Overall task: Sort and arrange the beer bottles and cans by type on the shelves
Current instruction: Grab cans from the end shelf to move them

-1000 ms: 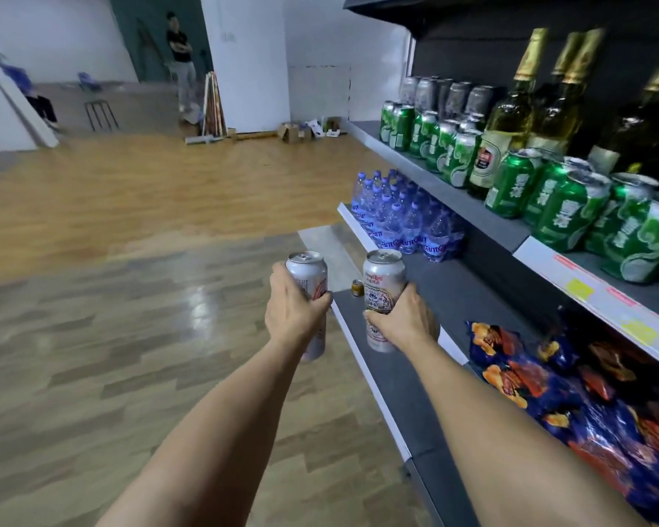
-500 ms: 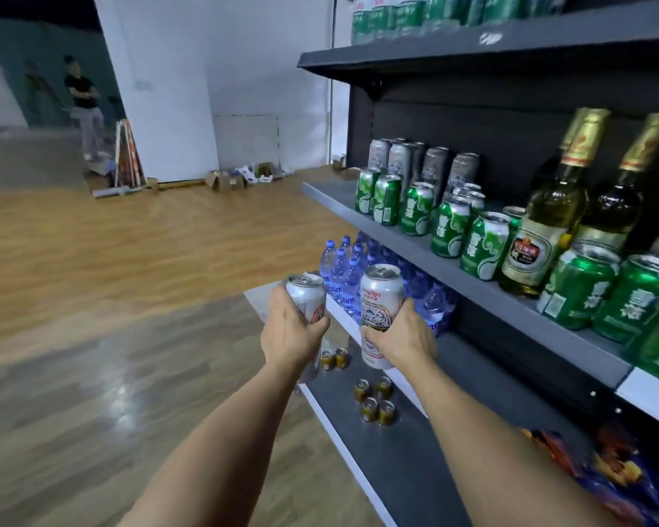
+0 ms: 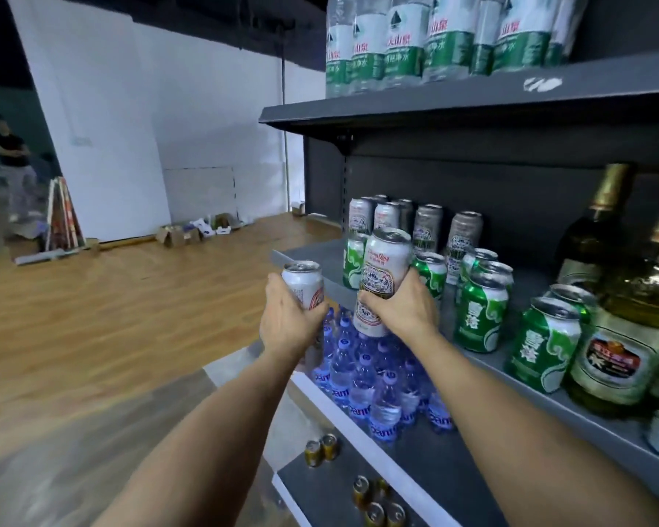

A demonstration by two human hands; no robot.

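My left hand (image 3: 288, 321) grips a white beer can (image 3: 304, 282) just off the left end of the middle shelf (image 3: 316, 256). My right hand (image 3: 404, 310) holds a taller white can with a patterned label (image 3: 383, 275), raised in front of that shelf's left part. Behind it stand several matching white and silver cans (image 3: 427, 226) at the back. Green beer cans (image 3: 480, 317) line the shelf front. Dark green beer bottles with gold foil (image 3: 624, 329) stand at the right.
The upper shelf (image 3: 472, 104) carries packs of water bottles (image 3: 408, 39). Blue-labelled water bottles (image 3: 366, 378) and small gold cans (image 3: 373, 503) sit on the lower shelf. A person (image 3: 12, 165) stands far left on the wooden floor, near cardboard boxes (image 3: 191, 233).
Both hands have risen with their cans from the lower shelf level to the middle shelf. My view has tilted up, bringing the upper shelf into sight.
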